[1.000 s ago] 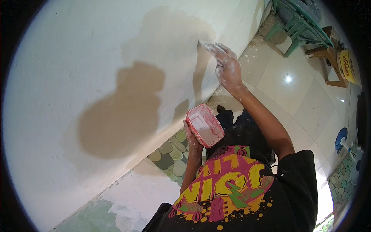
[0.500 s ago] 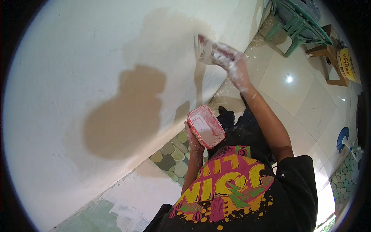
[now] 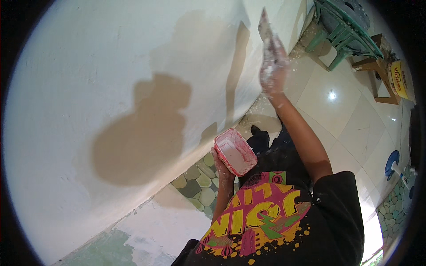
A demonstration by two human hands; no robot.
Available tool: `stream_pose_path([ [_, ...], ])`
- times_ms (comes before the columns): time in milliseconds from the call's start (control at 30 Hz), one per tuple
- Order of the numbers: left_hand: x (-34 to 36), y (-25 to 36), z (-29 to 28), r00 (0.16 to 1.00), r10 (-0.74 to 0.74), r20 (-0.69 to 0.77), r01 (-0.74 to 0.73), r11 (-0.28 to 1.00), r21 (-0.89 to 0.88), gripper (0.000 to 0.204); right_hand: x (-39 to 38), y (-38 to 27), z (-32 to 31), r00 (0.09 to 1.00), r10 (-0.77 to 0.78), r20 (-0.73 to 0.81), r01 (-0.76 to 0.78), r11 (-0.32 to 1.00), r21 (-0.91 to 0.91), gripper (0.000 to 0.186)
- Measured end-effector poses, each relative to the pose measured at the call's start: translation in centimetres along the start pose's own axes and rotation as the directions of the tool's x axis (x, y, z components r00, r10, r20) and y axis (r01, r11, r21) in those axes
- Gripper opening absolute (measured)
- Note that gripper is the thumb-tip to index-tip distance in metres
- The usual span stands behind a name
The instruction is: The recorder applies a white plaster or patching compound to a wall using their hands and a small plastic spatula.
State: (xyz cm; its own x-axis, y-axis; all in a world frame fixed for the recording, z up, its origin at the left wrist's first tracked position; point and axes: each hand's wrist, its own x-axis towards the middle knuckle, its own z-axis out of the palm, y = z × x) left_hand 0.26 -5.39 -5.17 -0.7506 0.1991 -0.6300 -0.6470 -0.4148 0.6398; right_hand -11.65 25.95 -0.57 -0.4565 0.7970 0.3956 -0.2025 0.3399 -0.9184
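Observation:
My left hand (image 3: 223, 168) grips a red-rimmed rectangular tub (image 3: 251, 165) from its left side. White paste coats the inside of the tub, which is held in front of my body. Farther forward, my right hand (image 3: 274, 73) is closed around a putty knife (image 3: 264, 30), its blade pointing away from me; motion smears the fingers somewhat. White smudges cover that hand. The knife appears beside the pale wall (image 3: 71, 88), and whether its blade touches the wall I cannot tell.
Green plastic chairs (image 3: 341, 37) stand at the far right, near a brown wooden stool (image 3: 377, 66) and a yellow bucket (image 3: 399, 80). A blue, white-handled item (image 3: 392, 163) lies farther right. White specks dot the tiled floor (image 3: 319, 95) along the wall. Shadows fall on the wall.
My right hand has moved the putty knife forward and to the right, and the blade has turned to point more forward. The tub in my left hand has shifted slightly toward me.

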Motion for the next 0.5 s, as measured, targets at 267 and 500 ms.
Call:
stream_pose_path([
  [267, 0.3, -0.1, 0.1, 0.992, -0.052, -0.113, 0.059, 0.997, 0.052, 0.065, -8.3, 2.2, 5.9, 0.973, 0.097, 0.209, -0.155, 0.948, 0.280, 0.050],
  [500, 2.4, 0.3, -0.6, 0.998, -0.056, 0.004, 0.056, 0.997, 0.051, 0.062, -6.8, 0.9, 0.4, 0.901, -0.079, 0.427, 0.037, 0.994, 0.106, 0.041],
])
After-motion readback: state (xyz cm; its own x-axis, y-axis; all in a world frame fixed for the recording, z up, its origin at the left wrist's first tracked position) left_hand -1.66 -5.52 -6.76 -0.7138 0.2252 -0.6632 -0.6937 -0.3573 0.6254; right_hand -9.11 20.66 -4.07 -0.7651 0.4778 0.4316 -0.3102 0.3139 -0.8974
